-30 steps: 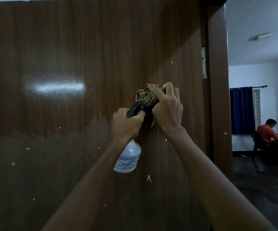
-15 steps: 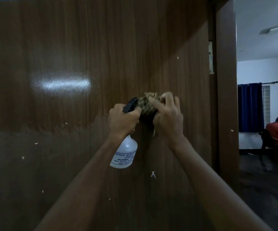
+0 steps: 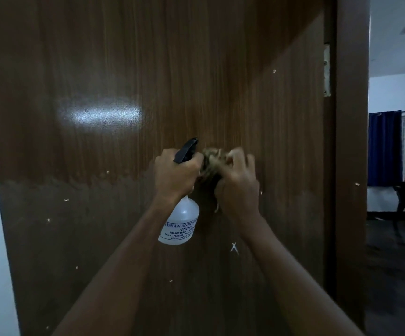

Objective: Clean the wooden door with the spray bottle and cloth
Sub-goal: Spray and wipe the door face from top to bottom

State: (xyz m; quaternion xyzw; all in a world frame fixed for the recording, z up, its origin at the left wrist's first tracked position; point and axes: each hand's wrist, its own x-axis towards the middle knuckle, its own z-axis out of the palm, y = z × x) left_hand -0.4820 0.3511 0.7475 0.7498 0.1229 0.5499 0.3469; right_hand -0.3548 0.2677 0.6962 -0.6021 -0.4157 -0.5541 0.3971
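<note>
Wooden door (image 3: pixel 99 214), blurred right hand (image 3: pixel 239 187) bunching cloth (image 3: pixel 212 158), left hand (image 3: pixel 173 177) gripping spray bottle (image 3: pixel 181 224)

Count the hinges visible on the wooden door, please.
1: a metal hinge on the wooden door's right edge, near the top. Lower hinges may be hidden.

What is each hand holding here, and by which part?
Left hand grips the translucent white plastic spray bottle around its neck, below the black trigger head. Right hand clutches the bunched checked cloth with its fingers.

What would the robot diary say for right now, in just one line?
left hand: grips spray bottle | right hand: holds cloth, blurred | wooden door: pale specks show
</note>
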